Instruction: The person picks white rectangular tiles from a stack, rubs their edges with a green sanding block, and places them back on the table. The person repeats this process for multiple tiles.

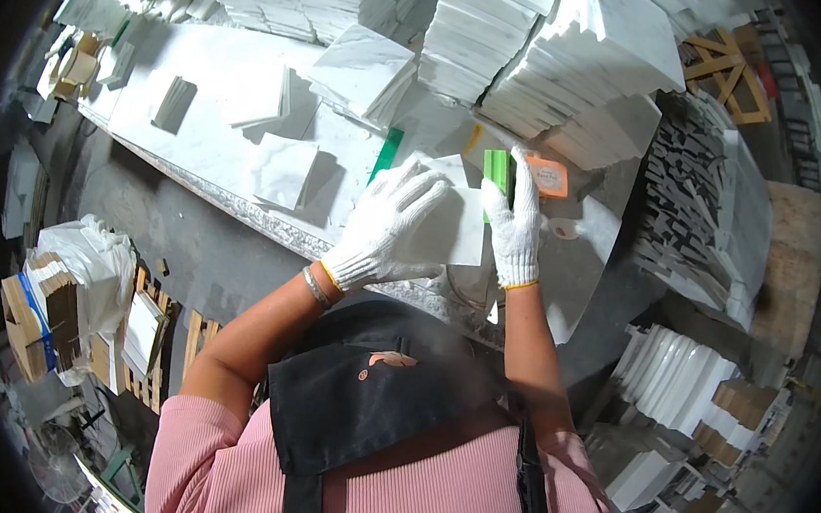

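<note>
both hands wear white knit gloves and meet over one white marble tile [451, 229] lying flat on the pale stone workbench [210, 106]. left hand [386, 228] lies spread, fingers open and flat, pressing down on the tile's left part without closing round it. right hand [514, 221], at the tile's right edge, is closed round a green sanding block [497, 172] stood on edge against that edge. just right of the tile lies one orange block [550, 176]. a green strip [387, 153] lies just left of the tile, pointing away from the person. the tile is near square, so i cannot tell its long axis. three loose tiles [282, 171] lie left of it. behind the tile rise stacks of marble tiles [580, 67], crowding the bench's far side.
</note>
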A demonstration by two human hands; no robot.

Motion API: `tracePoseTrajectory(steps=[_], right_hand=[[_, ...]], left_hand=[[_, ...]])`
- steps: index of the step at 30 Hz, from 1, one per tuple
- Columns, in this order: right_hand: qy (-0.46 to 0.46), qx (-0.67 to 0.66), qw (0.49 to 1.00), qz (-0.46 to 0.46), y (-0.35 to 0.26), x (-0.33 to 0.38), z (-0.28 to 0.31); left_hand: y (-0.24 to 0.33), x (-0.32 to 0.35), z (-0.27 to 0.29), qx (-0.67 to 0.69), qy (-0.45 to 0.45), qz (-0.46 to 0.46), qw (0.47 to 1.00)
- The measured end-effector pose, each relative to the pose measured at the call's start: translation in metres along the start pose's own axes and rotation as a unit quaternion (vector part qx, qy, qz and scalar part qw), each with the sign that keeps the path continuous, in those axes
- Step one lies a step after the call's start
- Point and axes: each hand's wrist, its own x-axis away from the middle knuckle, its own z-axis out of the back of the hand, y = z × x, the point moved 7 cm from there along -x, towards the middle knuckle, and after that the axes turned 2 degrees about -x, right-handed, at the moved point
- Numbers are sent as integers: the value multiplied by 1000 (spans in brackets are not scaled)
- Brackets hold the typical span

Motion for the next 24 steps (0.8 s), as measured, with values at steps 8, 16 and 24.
tracePoseTrajectory(steps=[8,16,24], right_hand=[[-42,18,998,-35,-22,74,23],[8,0,1000,-11,-13,25,6],[-6,20,999,-25,-17,39,10]], left_hand=[[3,0,3,-22,6,11,1000],[3,-2,7,-2,5,12,1000],[5,-4,5,5,11,5,1000]])
